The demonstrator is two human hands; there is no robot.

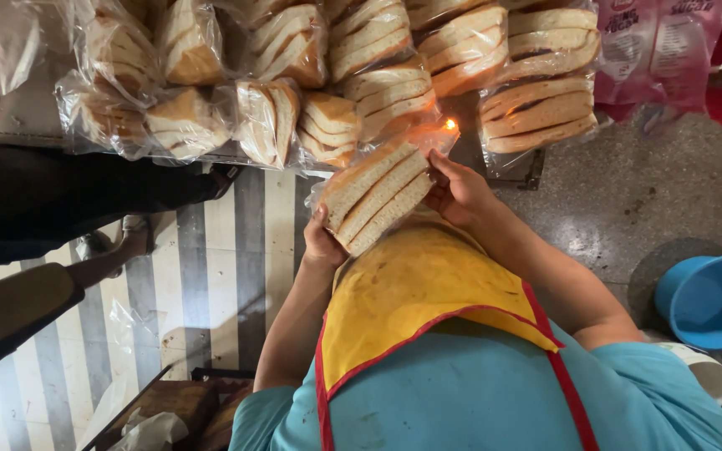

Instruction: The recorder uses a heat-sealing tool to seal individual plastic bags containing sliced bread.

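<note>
I hold a clear plastic bag of sliced bread in front of my yellow apron. My left hand supports the bag from below at its near end. My right hand grips the bag's far open end. A small flame burns right at that bag end, just above my right fingers. Several more bagged stacks of sliced bread lie piled on the table beyond.
Another person's legs in dark trousers and sandals stand at the left on a striped floor. A blue bucket sits at the right. Pink printed bags lie at the upper right. A wooden crate is at the bottom left.
</note>
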